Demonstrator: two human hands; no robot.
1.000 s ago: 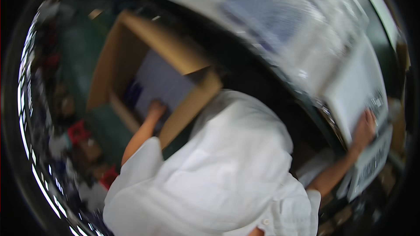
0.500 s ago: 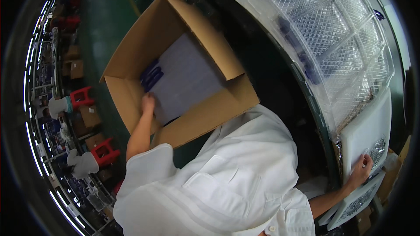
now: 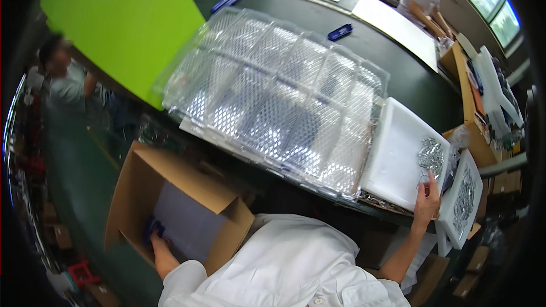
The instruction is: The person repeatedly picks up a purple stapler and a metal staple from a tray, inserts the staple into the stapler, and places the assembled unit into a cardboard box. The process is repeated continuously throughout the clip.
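Observation:
My left hand [image 3: 160, 243] reaches down into an open cardboard box [image 3: 122, 193] at the lower left. It is against some dark blue pieces [image 3: 151, 228], beside a flat greyish sheet [image 3: 185, 216] on the inside; its fingertips are hard to make out. At the right, my right hand [image 3: 427, 198] is over the near right corner of a white foam-like tray [image 3: 392, 156], thumb and fingers brought together around a thin, shiny metal piece [image 3: 424, 177]. A pile of similar small metal pieces [image 3: 430, 152] lies in the tray just beyond the fingers.
A large clear plastic compartment tray [image 3: 273, 111] covers the bench middle. Past it lies a blue item [image 3: 340, 32]. A second white tray of metal pieces [image 3: 463, 199] adjoins the right one. A bright green board [image 3: 125, 28] stands left. Other people [image 3: 424, 0] work farther off.
My view has swung up and right, bringing the bench, green board and other people into sight. My left hand stays in the box; my right hand stays by the metal pieces.

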